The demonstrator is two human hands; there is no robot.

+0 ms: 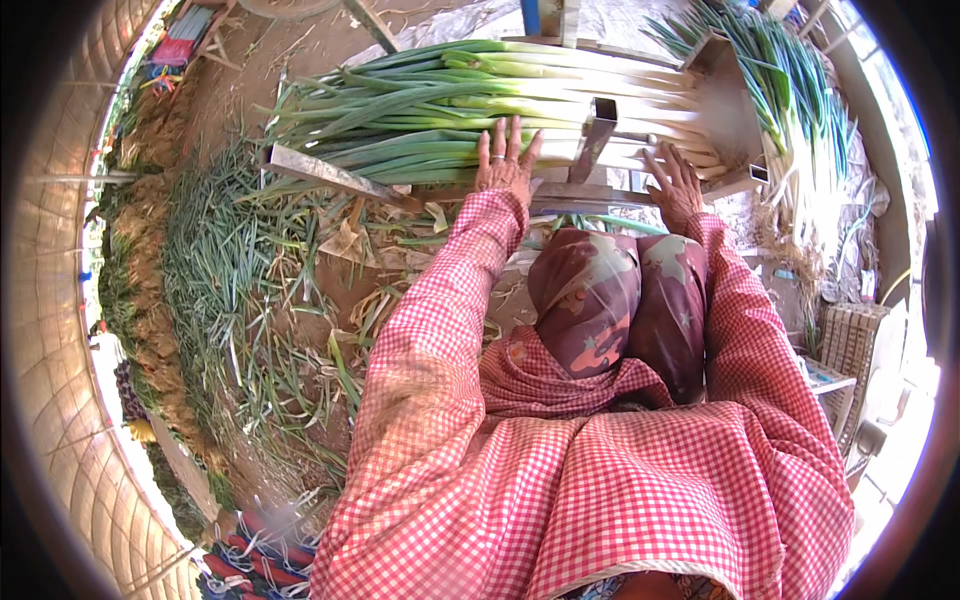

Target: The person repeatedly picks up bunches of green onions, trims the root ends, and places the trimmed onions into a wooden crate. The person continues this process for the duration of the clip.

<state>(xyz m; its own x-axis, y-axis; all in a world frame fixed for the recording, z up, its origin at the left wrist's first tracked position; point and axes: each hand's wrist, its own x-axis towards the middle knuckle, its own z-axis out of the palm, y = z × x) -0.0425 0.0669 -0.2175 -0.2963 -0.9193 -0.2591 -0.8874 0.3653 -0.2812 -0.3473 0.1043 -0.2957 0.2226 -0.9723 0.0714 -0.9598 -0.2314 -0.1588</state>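
A thick layer of long green onions lies crosswise in a metal rack, leaves to the left and white stalks to the right. My left hand rests flat on the near stalks, fingers spread, around where green turns to white. Farther right, my right hand reaches over the rack's near side, its fingers apart at the white stalks. Between my hands stands a square-tube metal post. The root ends point towards an upright metal end plate; glare washes out part of them.
More green onions with roots are piled beyond the end plate. Cut leaves litter the ground on the left. A woven basket stands at the right. Red and blue bundles with white ties lie at lower left.
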